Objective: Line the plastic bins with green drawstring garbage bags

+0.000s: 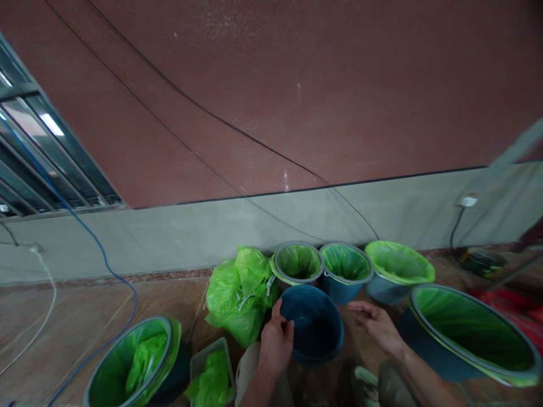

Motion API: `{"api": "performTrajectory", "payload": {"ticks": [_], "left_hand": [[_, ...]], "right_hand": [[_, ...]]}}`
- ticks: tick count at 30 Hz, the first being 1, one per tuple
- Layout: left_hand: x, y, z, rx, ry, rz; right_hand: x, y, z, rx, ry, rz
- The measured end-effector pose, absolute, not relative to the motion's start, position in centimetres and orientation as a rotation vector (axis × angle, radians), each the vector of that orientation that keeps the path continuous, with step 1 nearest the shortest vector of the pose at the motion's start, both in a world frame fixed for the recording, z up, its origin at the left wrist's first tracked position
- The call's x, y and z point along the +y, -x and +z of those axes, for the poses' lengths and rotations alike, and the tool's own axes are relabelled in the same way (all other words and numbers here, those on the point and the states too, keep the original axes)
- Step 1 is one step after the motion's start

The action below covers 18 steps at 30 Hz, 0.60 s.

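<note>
An unlined blue bucket (311,330) stands on the floor in front of me, its inside bare. My left hand (275,342) is at the bucket's left side, fingers parted, overlapping the rim in view; whether it touches cannot be told. To the right of the bucket, apart from it, my right hand (377,325) is stretched out with nothing in it. A full, bulging green plastic bag (241,291) rests behind my left hand. Just behind the bucket are a green-lined bin with a grey rim ring (278,265) and a similar blue one (345,291).
A pale lined bin (388,291) and a large lined bin (445,347) are on the right. At lower left are another lined bin (97,384) and a tray (193,364) of green plastic. A blue cable (104,254) crosses the floor; a wall (190,237) stands behind.
</note>
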<state>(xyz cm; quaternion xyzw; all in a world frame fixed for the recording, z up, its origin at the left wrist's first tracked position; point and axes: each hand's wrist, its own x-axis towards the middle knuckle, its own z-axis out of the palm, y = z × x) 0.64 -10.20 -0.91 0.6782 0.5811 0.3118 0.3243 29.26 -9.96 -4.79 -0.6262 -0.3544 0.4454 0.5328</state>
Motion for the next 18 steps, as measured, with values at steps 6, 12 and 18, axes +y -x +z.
{"api": "performTrajectory", "payload": {"ticks": [6,12,18], "left_hand": [[-10.3,-0.6,-0.7,1.509,-1.79,0.814],[-10.2,-0.6,-0.8,1.503,-1.793,0.796],[-10.4,-0.6,-0.9,1.494,-1.778,0.818]], "right_hand": [[-10.0,-29.4,-5.6,-0.897,1.471,1.013],[-9.8,-29.6,-6.4,-1.021,1.562,0.929],[-11.1,-27.1,1.1,-1.192,1.595,0.519]]}}
